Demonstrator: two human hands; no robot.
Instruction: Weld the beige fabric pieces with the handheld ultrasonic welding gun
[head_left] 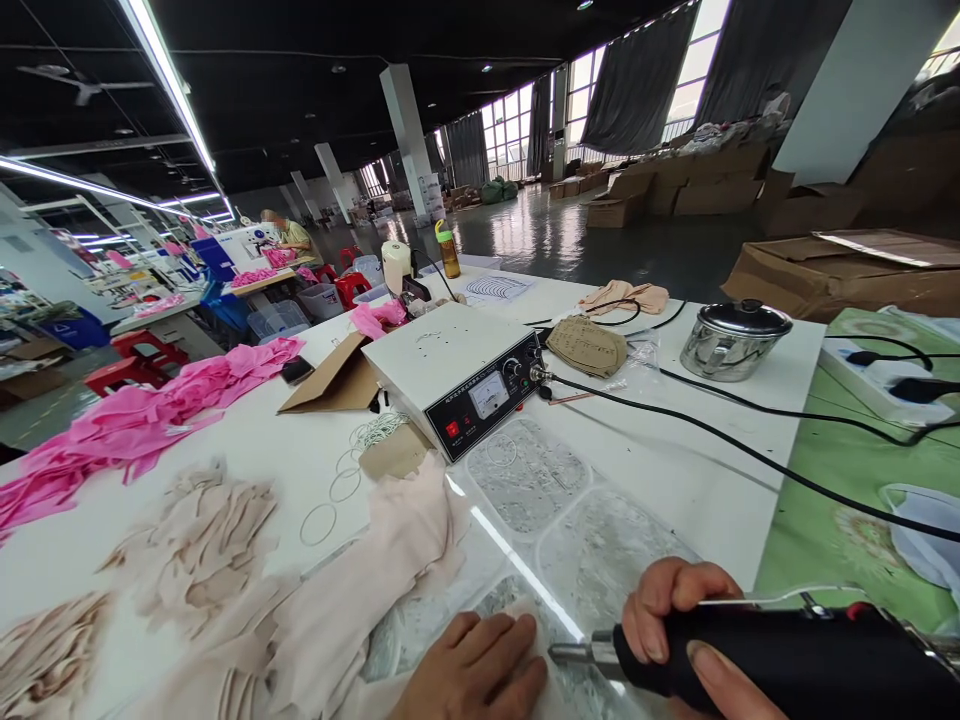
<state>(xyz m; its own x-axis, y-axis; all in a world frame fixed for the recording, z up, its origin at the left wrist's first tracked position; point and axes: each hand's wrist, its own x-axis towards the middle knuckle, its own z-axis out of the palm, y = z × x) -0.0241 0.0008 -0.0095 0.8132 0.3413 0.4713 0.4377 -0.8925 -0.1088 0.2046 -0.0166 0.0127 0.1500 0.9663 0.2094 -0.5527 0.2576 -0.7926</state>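
Observation:
My right hand [686, 625] grips a black handheld tool [757, 660] with a metal tip [574, 652] pointing left. My left hand [476, 670] lies flat on a pale beige fabric piece [360, 590], just left of the tip. Under both sits a clear plastic tray [570, 520] with compartments holding tiny pieces. A white control box [457, 375] with a meter and knobs stands just beyond, and a black cable [712, 435] runs from it to the right.
Beige fabric cutouts [202, 540] and a pink fabric pile [142, 415] cover the table's left. Thin rings [322, 520], cardboard [334, 385], a steel pot [731, 340] and a bottle [448, 250] lie farther back. A green cloth [840, 470] with a power strip lies at right. A person sits far off at left.

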